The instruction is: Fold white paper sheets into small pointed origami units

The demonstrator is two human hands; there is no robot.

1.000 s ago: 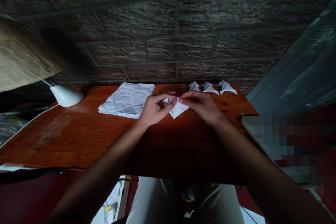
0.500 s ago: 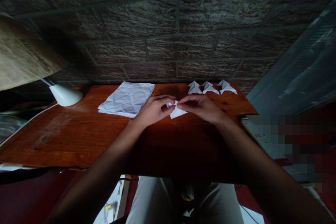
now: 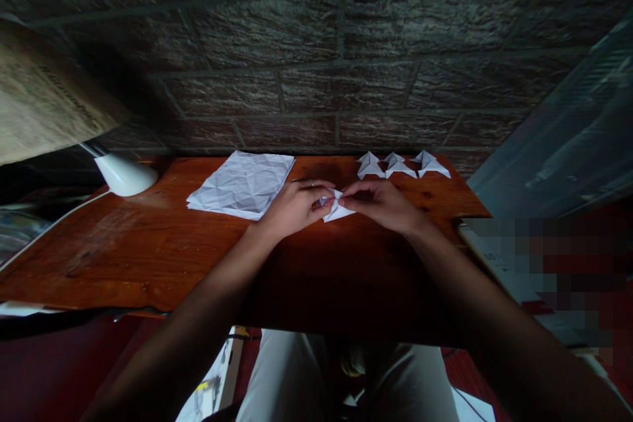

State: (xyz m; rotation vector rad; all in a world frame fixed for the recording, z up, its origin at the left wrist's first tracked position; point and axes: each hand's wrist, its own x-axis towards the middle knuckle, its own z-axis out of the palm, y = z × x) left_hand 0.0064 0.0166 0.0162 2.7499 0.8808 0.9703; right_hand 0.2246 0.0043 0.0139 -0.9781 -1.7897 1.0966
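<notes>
A small piece of folded white paper (image 3: 337, 213) is at the middle of the wooden table, held between both hands. My left hand (image 3: 295, 206) pinches its left side with thumb and fingers; a ring shows on one finger. From the other side, my right hand (image 3: 378, 203) grips the paper's upper right part between thumb and forefinger. The fingers hide some of the folds. Left of my left hand lies a stack of creased white paper sheets (image 3: 242, 183). Beyond my right hand, three folded paper shapes (image 3: 399, 165) stand in a row near the back edge.
A lamp with a white base (image 3: 126, 175) and a brownish shade (image 3: 54, 92) stands at the left, its cable running off the table (image 3: 113, 257). A brick wall (image 3: 306, 89) rises behind. A pale panel (image 3: 548, 119) leans at the right.
The view has shifted slightly. Both hands keep hold of the folded paper, and the fingertips of my left hand have come a little closer to those of my right.
</notes>
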